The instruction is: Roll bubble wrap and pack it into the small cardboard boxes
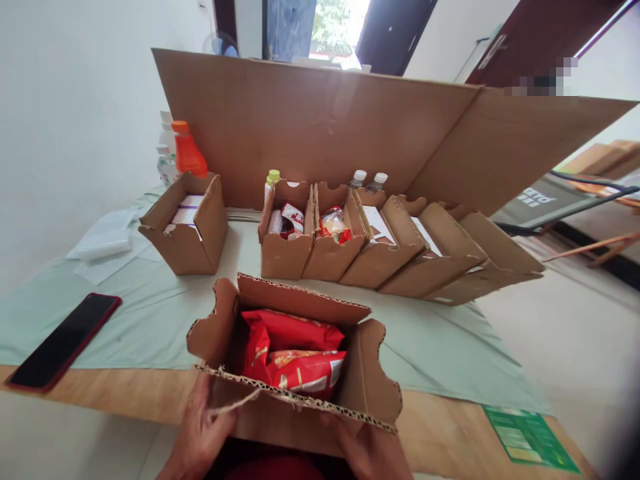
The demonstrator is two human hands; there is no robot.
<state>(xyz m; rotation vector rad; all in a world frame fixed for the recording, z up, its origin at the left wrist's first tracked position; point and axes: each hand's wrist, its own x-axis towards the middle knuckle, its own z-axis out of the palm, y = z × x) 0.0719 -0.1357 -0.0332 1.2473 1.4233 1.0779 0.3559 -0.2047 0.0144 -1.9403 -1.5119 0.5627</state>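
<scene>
An open cardboard box (365,373) stands at the near edge of the table, with red snack packets (295,353) inside. My left hand (197,433) is closed on a thin strip of cardboard (235,403) that hangs from the box's near flap. My right hand (370,450) rests against the box's near wall, low at the right; its fingers are partly hidden under the torn flap edge.
A row of small open boxes (380,247) with packets and bottles stands behind, and one apart box (187,223) at the left. A tall cardboard sheet (320,127) backs them. A phone (63,343) lies at the left. An orange bottle (187,150) stands far left.
</scene>
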